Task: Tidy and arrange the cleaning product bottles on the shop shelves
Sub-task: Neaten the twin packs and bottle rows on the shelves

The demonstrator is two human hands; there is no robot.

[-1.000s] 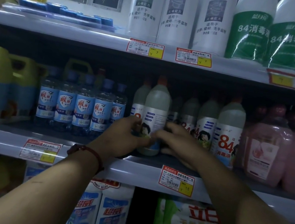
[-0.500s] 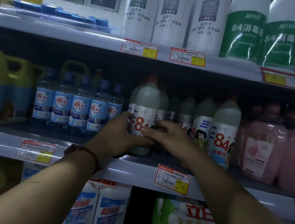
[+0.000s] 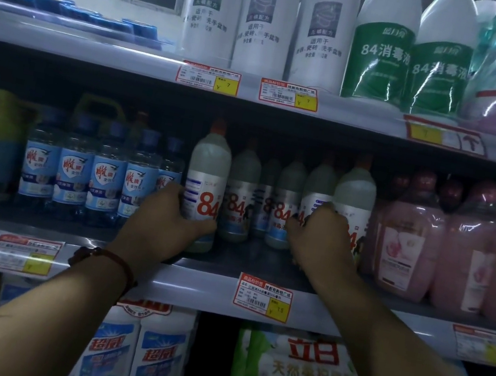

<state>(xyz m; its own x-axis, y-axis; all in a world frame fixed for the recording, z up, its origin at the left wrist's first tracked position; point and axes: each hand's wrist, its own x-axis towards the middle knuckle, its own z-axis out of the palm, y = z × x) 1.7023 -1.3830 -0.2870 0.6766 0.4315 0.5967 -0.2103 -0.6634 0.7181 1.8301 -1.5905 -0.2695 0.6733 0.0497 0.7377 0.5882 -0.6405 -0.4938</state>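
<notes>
Left grip [image 3: 168, 218] curling round front 84 bottle [image 3: 207, 177] on middle shelf [image 3: 189, 288]; right grip [image 3: 321, 234] wrapping second bottle [image 3: 320, 182] further along row. Bottles seeming full, heavy, slick; taking mid-body at label advisable.

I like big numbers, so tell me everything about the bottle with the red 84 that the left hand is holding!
The bottle is tall, of cloudy pale plastic, with a narrow neck and an orange-red cap. Its white label shows a big red 84 and small blue print. It looks upright at the front of the middle shelf, leftmost of the 84 row, next to the blue-labelled bottles. The left hand grips its lower part.
</notes>
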